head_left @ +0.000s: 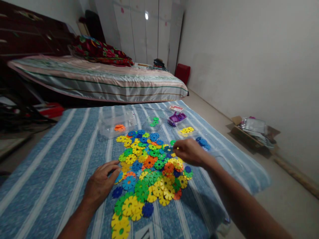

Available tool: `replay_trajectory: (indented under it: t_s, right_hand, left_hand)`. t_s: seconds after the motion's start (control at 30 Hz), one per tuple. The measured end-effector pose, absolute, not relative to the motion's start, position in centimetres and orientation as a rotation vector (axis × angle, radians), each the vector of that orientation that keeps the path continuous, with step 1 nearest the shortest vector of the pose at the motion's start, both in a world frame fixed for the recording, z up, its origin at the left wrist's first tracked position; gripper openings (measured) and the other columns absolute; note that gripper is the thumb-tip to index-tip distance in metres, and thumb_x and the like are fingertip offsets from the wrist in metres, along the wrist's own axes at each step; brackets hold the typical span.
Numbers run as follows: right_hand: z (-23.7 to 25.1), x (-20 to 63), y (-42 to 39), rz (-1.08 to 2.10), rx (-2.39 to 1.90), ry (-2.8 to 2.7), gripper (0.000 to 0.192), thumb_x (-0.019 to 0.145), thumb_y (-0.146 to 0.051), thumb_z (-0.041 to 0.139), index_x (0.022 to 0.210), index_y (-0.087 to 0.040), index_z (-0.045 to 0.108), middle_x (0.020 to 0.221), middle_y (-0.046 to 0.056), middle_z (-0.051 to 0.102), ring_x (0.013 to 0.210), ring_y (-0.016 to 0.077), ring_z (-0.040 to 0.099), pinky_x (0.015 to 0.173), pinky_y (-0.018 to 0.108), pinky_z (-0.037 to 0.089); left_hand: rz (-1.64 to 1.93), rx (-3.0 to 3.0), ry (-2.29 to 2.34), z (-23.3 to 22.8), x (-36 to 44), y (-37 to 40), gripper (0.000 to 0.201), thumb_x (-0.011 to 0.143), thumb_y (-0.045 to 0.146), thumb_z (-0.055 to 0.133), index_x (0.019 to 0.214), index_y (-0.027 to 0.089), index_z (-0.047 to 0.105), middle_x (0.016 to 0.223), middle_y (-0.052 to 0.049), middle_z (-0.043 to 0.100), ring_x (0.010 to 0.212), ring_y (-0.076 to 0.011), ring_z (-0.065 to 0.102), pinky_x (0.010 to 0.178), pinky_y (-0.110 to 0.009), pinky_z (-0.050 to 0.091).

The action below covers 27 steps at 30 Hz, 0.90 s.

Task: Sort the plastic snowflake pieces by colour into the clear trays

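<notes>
The disc pile (150, 162) is lying between your loosely parted left hand (101, 182) and bunched right hand (188, 151), whose grip I cannot tell.

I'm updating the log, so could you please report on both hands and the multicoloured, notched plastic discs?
Left hand at left edge of multicoloured, notched plastic discs. Right hand over their far-right part, grip unclear. Clear plastic containers beyond, none between the hands.
</notes>
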State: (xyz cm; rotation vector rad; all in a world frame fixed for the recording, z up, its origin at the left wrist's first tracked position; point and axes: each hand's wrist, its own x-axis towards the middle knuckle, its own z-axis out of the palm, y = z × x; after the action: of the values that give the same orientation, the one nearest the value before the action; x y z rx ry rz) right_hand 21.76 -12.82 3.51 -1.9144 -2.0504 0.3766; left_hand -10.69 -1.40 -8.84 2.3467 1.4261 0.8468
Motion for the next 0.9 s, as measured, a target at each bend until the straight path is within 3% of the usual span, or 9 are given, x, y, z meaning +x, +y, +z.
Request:
replay_trajectory:
  t_s: [0.1, 0.2, 0.37, 0.5, 0.7, 0.9]
  right_hand:
    - [1.0, 16.7, -12.2, 0.575, -1.731, -1.929, 0.021, 0.090, -0.028, 0.053, 0.085, -0.020, 0.071, 0.069, -0.001, 0.067, 0.060, 0.0113, 0.056, 0.056, 0.021, 0.030]
    - [-1.9, 13.8, -12.2, 0.493, -1.779, -1.881, 0.020, 0.089, -0.032, 0.054, 0.089, -0.022, 0.071, 0.072, 0.001, 0.069, 0.064, 0.0142, 0.059, 0.058, 0.023, 0.031]
    - [-6.1, 13.7, -14.6, 0.161, -1.735, -1.845, 0.022, 0.091, -0.025, 0.048, 0.077, -0.020, 0.065, 0.070, 0.003, 0.066, 0.065, 0.0144, 0.058, 0.062, 0.025, 0.035]
    - [-8.7, 14.2, -16.1, -0.120, -1.483, -1.827, 0.023, 0.094, -0.026, 0.045, 0.080, -0.019, 0.063, 0.070, 0.004, 0.063, 0.069, 0.0166, 0.056, 0.066, 0.028, 0.040]
    - [-10.1, 13.3, -16.9, -0.004, -1.323, -1.875, 0.010, 0.091, -0.023, 0.053, 0.091, -0.018, 0.062, 0.091, 0.008, 0.065, 0.088, 0.0203, 0.059, 0.077, 0.034, 0.048]
    - [-10.5, 13.1, -16.9, 0.035, -1.342, -1.851, 0.011, 0.091, -0.019, 0.052, 0.090, -0.019, 0.062, 0.093, 0.008, 0.065, 0.087, 0.0194, 0.060, 0.077, 0.033, 0.047]
  left_hand:
    - [0.845, 2.357, 1.413, -8.9, -10.8, -1.4, 0.035, 0.078, 0.052, 0.047, 0.071, 0.025, 0.069, 0.104, -0.007, 0.074, 0.100, -0.0283, 0.067, 0.094, -0.041, 0.053]
    - [0.852, 2.346, 1.397, -9.0, -10.9, -1.3, 0.035, 0.078, 0.051, 0.048, 0.071, 0.024, 0.069, 0.104, -0.008, 0.074, 0.100, -0.0281, 0.067, 0.094, -0.041, 0.052]
    - [0.892, 2.327, 1.368, -9.1, -10.5, -1.9, 0.032, 0.079, 0.046, 0.049, 0.071, 0.023, 0.068, 0.103, -0.008, 0.074, 0.100, -0.0253, 0.067, 0.095, -0.038, 0.051]
    - [0.921, 2.304, 1.363, -9.1, -10.1, -2.7, 0.027, 0.081, 0.038, 0.048, 0.070, 0.022, 0.067, 0.102, -0.007, 0.074, 0.099, -0.0226, 0.067, 0.095, -0.038, 0.051]
    - [0.943, 2.258, 1.373, -9.4, -9.8, -3.3, 0.018, 0.079, 0.027, 0.053, 0.070, 0.022, 0.067, 0.101, -0.006, 0.074, 0.100, -0.0216, 0.066, 0.095, -0.038, 0.051]
    - [0.993, 2.244, 1.348, -9.7, -10.1, -3.5, 0.018, 0.083, 0.025, 0.052, 0.074, 0.021, 0.067, 0.101, -0.007, 0.073, 0.099, -0.0213, 0.066, 0.093, -0.038, 0.052]
